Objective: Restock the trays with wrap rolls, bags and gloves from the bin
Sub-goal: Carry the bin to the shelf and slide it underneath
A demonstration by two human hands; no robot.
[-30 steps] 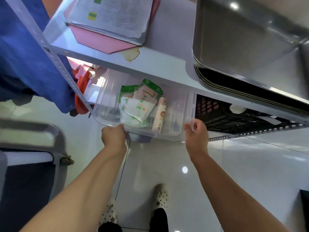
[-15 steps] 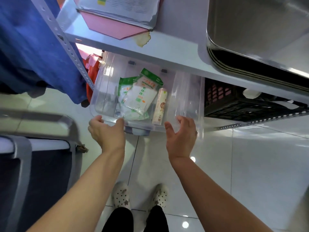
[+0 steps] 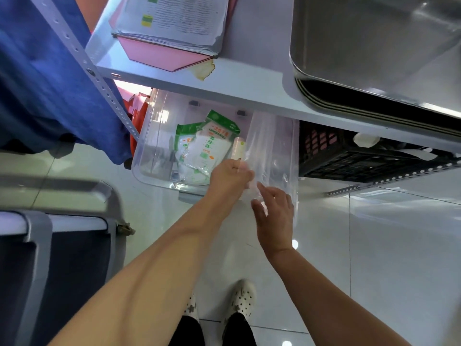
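Observation:
A clear plastic bin (image 3: 147, 168) sticks out from under the white shelf (image 3: 249, 88). Inside it lie two green-and-white glove packs (image 3: 212, 148) and a pale wrap roll (image 3: 238, 147) beside them. At the bin's right side a floppy pack of clear plastic bags (image 3: 270, 146) stands tilted up over the front rim. My left hand (image 3: 230, 177) reaches over the rim and pinches the near edge of the clear bags. Just below them my right hand (image 3: 274, 213) has relaxed fingers touching their lower end. Stacked steel trays (image 3: 374, 51) sit on the shelf at upper right.
A black slatted crate (image 3: 349, 158) sits on the low shelf right of the bin. Papers on a pink folder (image 3: 174, 21) lie on the shelf top. Blue cloth (image 3: 37, 71) hangs at the left by the perforated upright. A grey cart (image 3: 37, 221) stands lower left.
Both hands let go of the bin's front rim. My left hand moved right into the bin and took the clear bags; my right hand shifted inward under them. The bags tilted toward me.

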